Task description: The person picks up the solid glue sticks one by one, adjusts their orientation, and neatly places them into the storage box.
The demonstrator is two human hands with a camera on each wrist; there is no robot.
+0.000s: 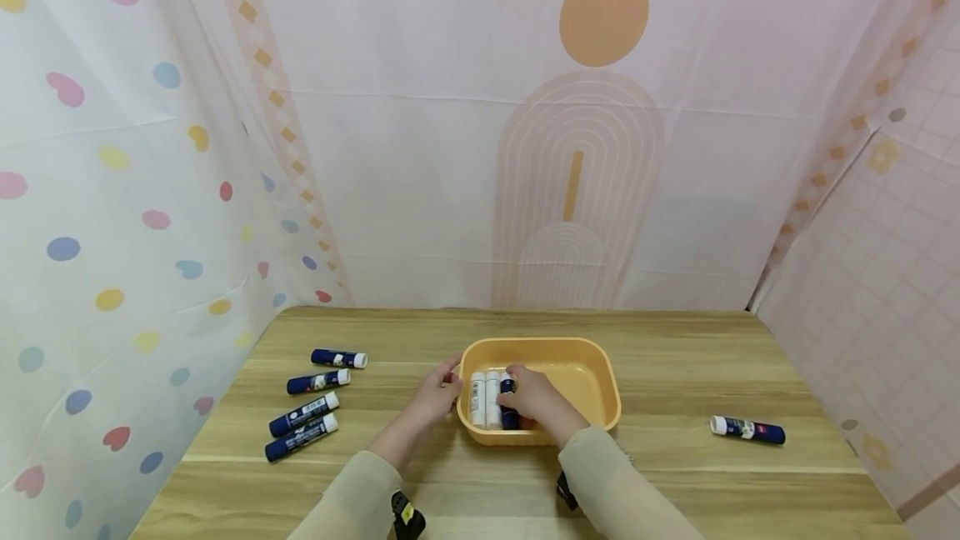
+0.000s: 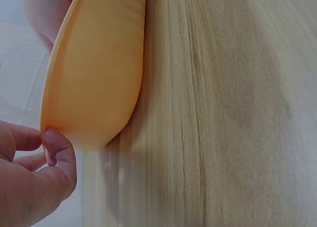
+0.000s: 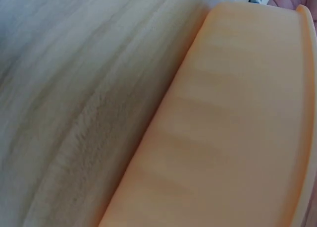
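Dark blue tube (image 1: pixel 509 417): in the 9 o'clock half of the tray (image 1: pixel 588 382); long axis runs 12 to 6 o'clock, white end toward 12; a slim, smooth cylinder.
Right grip (image 1: pixel 540 397): fingers nearly closed, pinching the dark blue tube; the forearm comes in from 5 o'clock.
White tubes (image 1: pixel 492 402): two, upright to the eye along the same 12 to 6 line; side by side, just to 9 o'clock of the dark blue one.
Tray: orange-yellow, matt and plastic-looking, with rounded corners and a thin raised lip; its long axis runs 9 to 3 o'clock.
Left grip (image 1: pixel 438 394): at the tray's 9 o'clock edge; thumb and finger meet over the rim.
Loose tubes at 9 o'clock (image 1: pixel 318 382): four, dark blue with white ends; the farthest points to 3, the nearer ones toward 2.
Lone tube at 3 o'clock (image 1: pixel 750 430): dark blue, printed label; white end toward 9.
Counter (image 1: pixel 660 482): wood-grained, streaked pale and brown.
Sleeves (image 1: pixel 622 486): pale cloth.
Backdrop (image 1: pixel 420 182): creased, whitish cloth, an arch printed near 12 o'clock.
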